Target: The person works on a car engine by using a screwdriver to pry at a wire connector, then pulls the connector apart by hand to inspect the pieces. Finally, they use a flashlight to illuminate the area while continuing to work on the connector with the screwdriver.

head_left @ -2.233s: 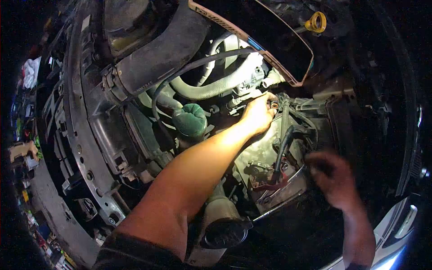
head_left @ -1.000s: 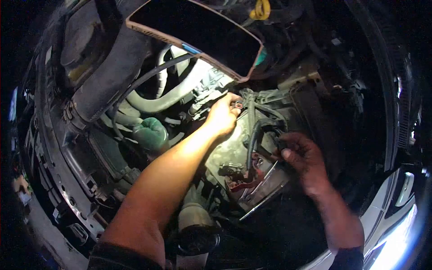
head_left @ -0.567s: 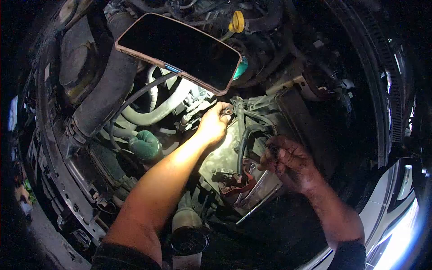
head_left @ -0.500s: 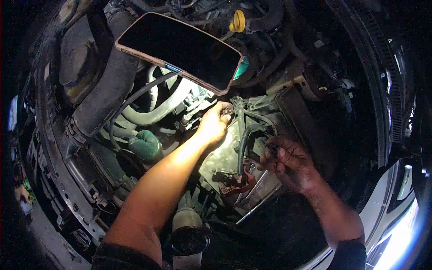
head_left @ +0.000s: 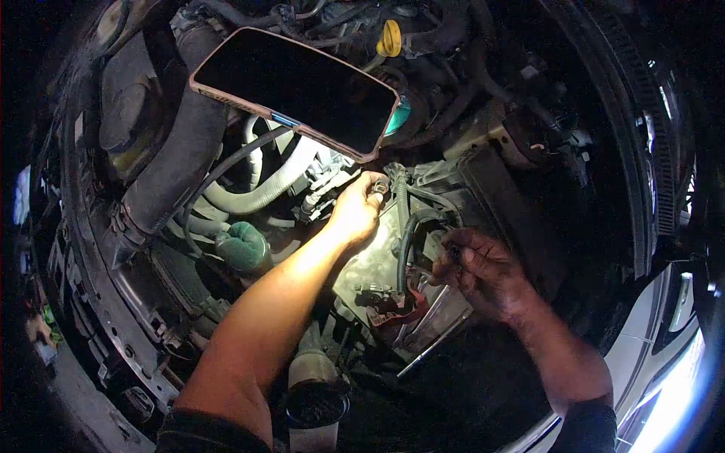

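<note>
My left hand (head_left: 358, 210) is brightly lit and pinches a small dark electrical connector (head_left: 381, 186), its open end showing, beside a corrugated wiring harness (head_left: 401, 198). My right hand (head_left: 489, 273), in shadow, has its thumb and fingers closed around a small black part (head_left: 454, 253) that I cannot make out well. Black cable (head_left: 408, 238) curves down between the two hands to a battery terminal with a red cover (head_left: 400, 311). Behind my left hand, a smartphone (head_left: 298, 90) in a pinkish case lies propped with its dark screen up, light shining from beneath it.
A yellow dipstick handle (head_left: 390, 39) rises behind the phone. Green cloth (head_left: 242, 245) plugs a pipe at left. An open pipe end (head_left: 317, 404) points toward me at the bottom. A metal rod (head_left: 432, 346) slants below the red cover. A thick black hose (head_left: 175, 155) runs at left.
The view has shifted very slightly, and the phone appears a little farther left and lower. Both hands keep their grips, with hardly any movement.
</note>
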### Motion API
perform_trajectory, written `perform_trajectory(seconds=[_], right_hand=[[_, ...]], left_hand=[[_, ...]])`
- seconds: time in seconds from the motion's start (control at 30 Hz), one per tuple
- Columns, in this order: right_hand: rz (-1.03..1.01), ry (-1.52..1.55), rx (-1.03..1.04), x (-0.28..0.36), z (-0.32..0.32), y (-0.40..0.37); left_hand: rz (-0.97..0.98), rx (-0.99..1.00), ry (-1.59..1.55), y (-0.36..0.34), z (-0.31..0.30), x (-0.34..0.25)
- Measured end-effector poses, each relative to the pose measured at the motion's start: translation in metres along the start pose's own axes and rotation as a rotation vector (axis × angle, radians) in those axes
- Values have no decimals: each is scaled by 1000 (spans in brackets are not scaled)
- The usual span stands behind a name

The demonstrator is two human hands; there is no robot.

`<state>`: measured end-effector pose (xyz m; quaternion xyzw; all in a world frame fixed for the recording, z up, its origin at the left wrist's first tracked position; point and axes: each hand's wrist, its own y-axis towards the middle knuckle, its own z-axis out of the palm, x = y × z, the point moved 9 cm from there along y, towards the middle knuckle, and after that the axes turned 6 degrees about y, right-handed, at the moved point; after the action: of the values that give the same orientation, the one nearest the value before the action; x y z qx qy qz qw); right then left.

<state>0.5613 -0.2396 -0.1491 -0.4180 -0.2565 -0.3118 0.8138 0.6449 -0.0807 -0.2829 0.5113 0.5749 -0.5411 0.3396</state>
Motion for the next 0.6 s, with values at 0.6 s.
perform_trajectory(seconds=[0.6], right_hand=[[-483,-1488,-288,41,47,41]], left_hand=[[-3,-84,41,6,0,16]])
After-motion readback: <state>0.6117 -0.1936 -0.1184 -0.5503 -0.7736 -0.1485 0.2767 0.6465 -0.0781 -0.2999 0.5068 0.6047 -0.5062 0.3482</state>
